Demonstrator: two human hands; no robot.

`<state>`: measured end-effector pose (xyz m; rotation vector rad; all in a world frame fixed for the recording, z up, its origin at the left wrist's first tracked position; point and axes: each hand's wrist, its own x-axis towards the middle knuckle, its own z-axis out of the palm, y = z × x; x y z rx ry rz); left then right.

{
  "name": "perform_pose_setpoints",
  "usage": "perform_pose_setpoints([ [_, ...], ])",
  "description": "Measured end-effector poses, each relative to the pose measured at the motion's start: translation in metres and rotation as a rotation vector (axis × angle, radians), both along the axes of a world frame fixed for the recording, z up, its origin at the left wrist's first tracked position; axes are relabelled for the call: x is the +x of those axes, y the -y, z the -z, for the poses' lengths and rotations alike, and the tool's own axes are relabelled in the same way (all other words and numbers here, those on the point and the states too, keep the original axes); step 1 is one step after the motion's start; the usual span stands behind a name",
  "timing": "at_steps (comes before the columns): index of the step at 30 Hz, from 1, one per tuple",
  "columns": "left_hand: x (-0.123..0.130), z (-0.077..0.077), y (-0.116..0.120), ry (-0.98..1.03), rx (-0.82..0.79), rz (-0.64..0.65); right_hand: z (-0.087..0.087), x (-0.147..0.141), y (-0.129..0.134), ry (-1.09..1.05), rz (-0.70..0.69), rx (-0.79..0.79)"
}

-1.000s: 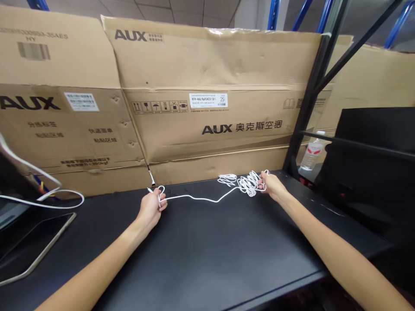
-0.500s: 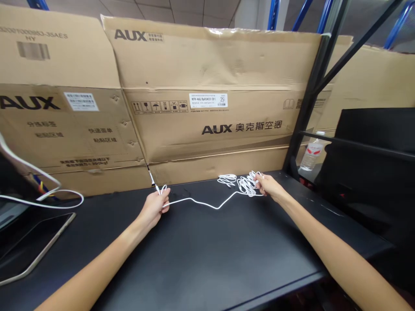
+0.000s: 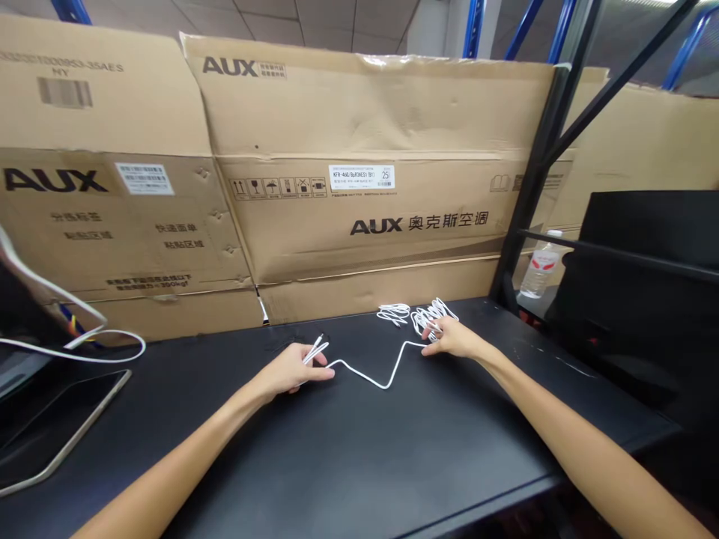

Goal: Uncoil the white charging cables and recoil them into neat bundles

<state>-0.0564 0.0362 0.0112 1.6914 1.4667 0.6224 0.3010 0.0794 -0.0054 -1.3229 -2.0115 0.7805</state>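
Observation:
My left hand [image 3: 295, 368] is closed around one end of a white cable [image 3: 384, 385]. A short folded loop and a plug tip stick up from between the thumb and fingers. From there the cable runs in a loose, bent line across the table to my right hand [image 3: 452, 339], whose thumb and fingers close on it. Just behind the right fingers lies a bundle of coiled white cable [image 3: 441, 308], partly hidden by that hand. A smaller white cable coil [image 3: 393, 314] rests to its left, touched by neither hand.
Cardboard boxes [image 3: 371, 112] stand along the back of the black table [image 3: 359, 457]. At left lie a tablet-like device [image 3: 61, 427] and another white cord [image 3: 112, 332]. A black metal frame [image 3: 522, 187], a water bottle [image 3: 541, 266] and a dark panel [image 3: 651, 224] are at right.
My left hand has moved right and slightly nearer, with the cable in it. My right hand has shifted left and down from the bundle. The span between them sags more.

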Motion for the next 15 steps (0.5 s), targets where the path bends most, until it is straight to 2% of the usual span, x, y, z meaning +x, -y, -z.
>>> perform_pose_setpoints([
  [3,-0.002,0.002,-0.001,-0.084,-0.017,0.087,0.004,0.0,-0.003,0.024,0.019,0.042],
  [5,-0.002,0.004,-0.001,-0.06,-0.001,0.094,0.006,0.001,-0.006,-0.016,0.051,0.052],
  [7,-0.002,0.006,-0.002,0.011,0.037,0.045,0.007,0.002,-0.007,-0.112,0.094,0.014],
  [10,-0.002,0.009,-0.006,0.124,0.105,-0.094,0.007,0.002,-0.008,-0.301,0.122,-0.095],
  [15,-0.002,0.012,-0.01,0.415,0.047,-0.23,0.003,-0.002,-0.005,-0.583,0.096,-0.299],
])
